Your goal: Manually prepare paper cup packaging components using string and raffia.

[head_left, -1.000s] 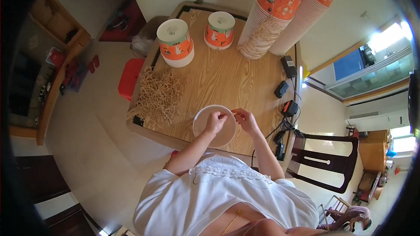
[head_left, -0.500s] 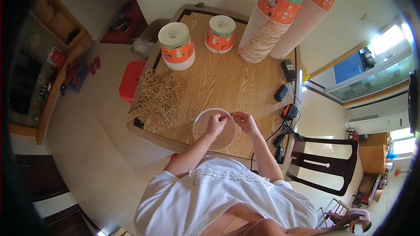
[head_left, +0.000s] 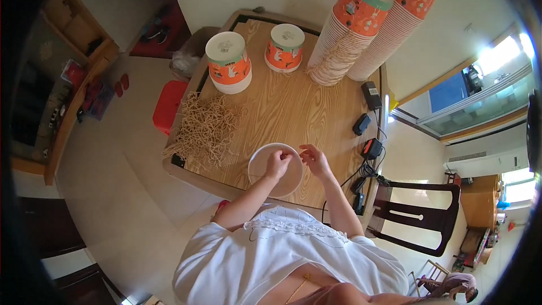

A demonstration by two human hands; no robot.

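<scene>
Open white tub at the near edge of the surface; both hands at its right rim.

The tub [head_left: 291, 183] sits on the surface [head_left: 282, 104] close to the person, mouth facing the camera; the mouth is round and gives no long axis. The left hand [head_left: 278, 164] reaches over the mouth to the inner right side; its fingers are curled and their tips hidden, so whether it clamps the wall cannot be told. The right hand [head_left: 306, 155] stands just outside the right rim, thumb and fingers apart, the tub lying to its left; contact cannot be confirmed. The heap of tan cords [head_left: 206, 130] lies beyond the tub to the left, nearer the left hand.
</scene>
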